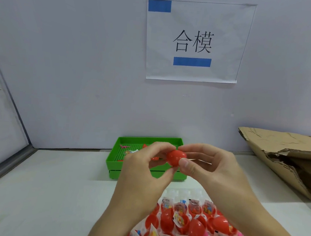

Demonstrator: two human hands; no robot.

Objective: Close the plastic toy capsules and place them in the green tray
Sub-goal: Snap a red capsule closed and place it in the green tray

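Observation:
A red plastic capsule [176, 157] is held in the air between both hands, just in front of the green tray [117, 161]. My left hand [143, 171] pinches its left side with thumb and fingertips. My right hand [206, 165] pinches its right side, thumb in front. The capsule's two halves look joined. The green tray stands by the back wall and holds a few small toys and red pieces. Below my hands, a clear blister sheet [189, 226] holds several open red capsule halves with bagged toys inside.
A torn cardboard box [285, 156] lies at the right against the wall. A paper sign [194, 40] hangs on the wall above. A metal frame edge [3, 169] runs along the left of the white table [52, 193].

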